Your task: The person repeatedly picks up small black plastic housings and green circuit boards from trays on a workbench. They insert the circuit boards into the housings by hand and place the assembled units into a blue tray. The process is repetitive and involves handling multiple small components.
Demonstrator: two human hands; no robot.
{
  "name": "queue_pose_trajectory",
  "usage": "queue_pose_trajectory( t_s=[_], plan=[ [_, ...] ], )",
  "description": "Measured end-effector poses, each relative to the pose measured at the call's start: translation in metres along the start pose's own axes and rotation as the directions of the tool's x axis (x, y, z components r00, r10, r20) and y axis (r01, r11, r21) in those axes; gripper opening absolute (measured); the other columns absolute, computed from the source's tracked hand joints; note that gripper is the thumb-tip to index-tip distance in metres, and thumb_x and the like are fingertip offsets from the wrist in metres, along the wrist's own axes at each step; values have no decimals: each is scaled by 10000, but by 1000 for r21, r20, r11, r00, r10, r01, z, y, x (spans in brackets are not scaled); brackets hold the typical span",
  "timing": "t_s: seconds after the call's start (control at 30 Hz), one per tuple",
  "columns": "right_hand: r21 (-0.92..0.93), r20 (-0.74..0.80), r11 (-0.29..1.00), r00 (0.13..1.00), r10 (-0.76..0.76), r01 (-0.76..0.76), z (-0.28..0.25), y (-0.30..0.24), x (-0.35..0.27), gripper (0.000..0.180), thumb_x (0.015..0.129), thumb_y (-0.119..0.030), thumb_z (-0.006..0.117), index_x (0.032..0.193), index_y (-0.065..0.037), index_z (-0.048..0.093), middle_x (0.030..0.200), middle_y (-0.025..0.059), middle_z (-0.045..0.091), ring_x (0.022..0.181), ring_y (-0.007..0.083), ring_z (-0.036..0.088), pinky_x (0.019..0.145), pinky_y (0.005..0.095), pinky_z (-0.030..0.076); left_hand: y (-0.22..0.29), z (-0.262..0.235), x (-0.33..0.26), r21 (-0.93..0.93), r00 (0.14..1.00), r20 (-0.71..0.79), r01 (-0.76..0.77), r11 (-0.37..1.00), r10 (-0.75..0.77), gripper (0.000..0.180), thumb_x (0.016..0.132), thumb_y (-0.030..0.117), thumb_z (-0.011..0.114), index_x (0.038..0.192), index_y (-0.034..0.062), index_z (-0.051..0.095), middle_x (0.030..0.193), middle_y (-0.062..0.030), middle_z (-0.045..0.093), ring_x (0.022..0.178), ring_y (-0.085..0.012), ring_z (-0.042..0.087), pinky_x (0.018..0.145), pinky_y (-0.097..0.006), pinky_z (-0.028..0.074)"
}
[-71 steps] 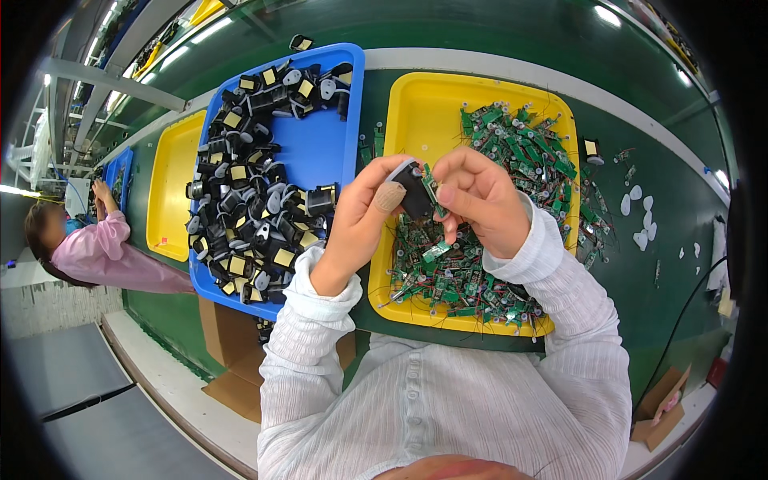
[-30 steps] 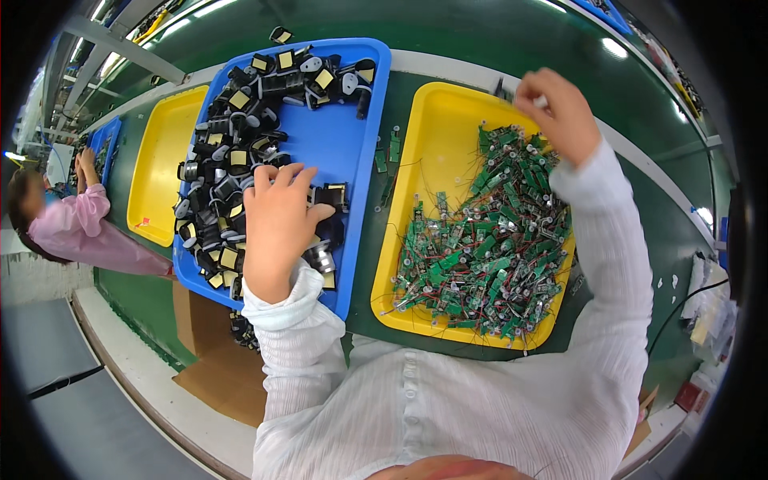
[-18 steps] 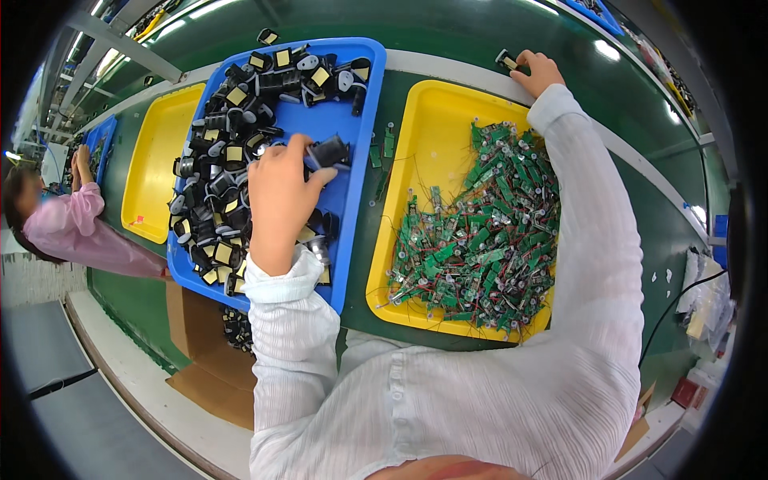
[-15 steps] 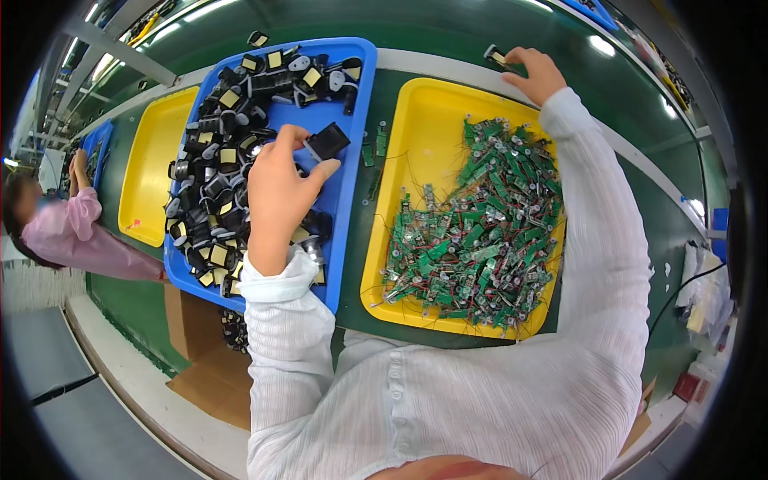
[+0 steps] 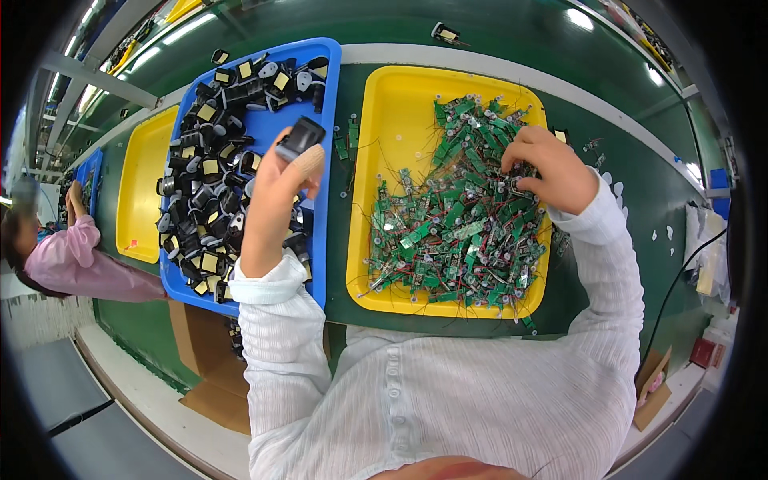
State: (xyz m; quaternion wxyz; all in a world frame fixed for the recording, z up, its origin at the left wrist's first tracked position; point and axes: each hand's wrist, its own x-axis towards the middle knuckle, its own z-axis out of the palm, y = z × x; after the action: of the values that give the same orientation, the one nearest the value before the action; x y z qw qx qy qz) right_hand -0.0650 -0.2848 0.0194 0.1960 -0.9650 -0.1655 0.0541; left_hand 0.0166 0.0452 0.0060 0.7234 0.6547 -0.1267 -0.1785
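Observation:
Over the blue tray [image 5: 330,184], my left hand [image 5: 282,188] grips a small black plastic housing [image 5: 302,138] between thumb and fingers, its hollow side partly showing. The tray holds a heap of similar black housings [image 5: 210,172], many with pale yellow squares. My right hand [image 5: 554,170] reaches into the right part of the yellow tray [image 5: 384,104], fingers curled in a pinch at the pile of small green circuit boards [image 5: 464,232] with thin wires. Exactly what sits between those fingertips is hidden among the boards.
A black part [image 5: 446,33] lies on the green belt beyond the white rail [image 5: 416,54]. Loose boards [image 5: 352,132] lie between the trays. At left are a second yellow tray [image 5: 146,184] and a person in pink [image 5: 76,256]. A cardboard box [image 5: 212,360] stands below.
My right hand has let go of the black part on the far belt and come back to the board pile. In my left hand the housing has turned. The view has shifted slightly.

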Motion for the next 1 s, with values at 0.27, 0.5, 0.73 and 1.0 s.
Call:
queue_pose_trajectory(
  t_s=[0.27,0.5,0.73,1.0],
  plan=[
    [-23,-61,1000,998,15,-16,7,-6,-8,236,603,-79,729,754,-73,548,813,68,480,839,259,468,727,344,401,-14,14,-2,-3,993,116,38,999,-37,385,916,431,383,907,68,511,753,-17,504,708,-106,500,544,-230,405],
    [192,-209,981,978,5,36,15,-13,8,113,753,-88,619,807,-46,529,781,75,533,750,216,523,692,315,423,-12,31,-5,55,993,111,21,998,-27,370,921,357,356,968,34,531,857,-51,540,766,-140,543,593,-245,437],
    [891,-228,436,953,197,123,35,-72,55,111,886,-127,491,888,-21,457,740,59,600,683,145,604,575,266,455,-25,37,-7,617,972,49,-211,758,231,179,877,168,439,932,0,462,810,-182,495,691,-373,489,621,-392,398],
    [347,-559,932,820,119,101,58,-68,69,97,849,-90,514,895,-24,459,763,160,590,677,307,588,565,347,445,-9,46,-10,626,990,-41,-81,776,136,213,900,195,437,871,-13,466,696,-175,492,620,-365,471,571,-356,381]
  ],
)
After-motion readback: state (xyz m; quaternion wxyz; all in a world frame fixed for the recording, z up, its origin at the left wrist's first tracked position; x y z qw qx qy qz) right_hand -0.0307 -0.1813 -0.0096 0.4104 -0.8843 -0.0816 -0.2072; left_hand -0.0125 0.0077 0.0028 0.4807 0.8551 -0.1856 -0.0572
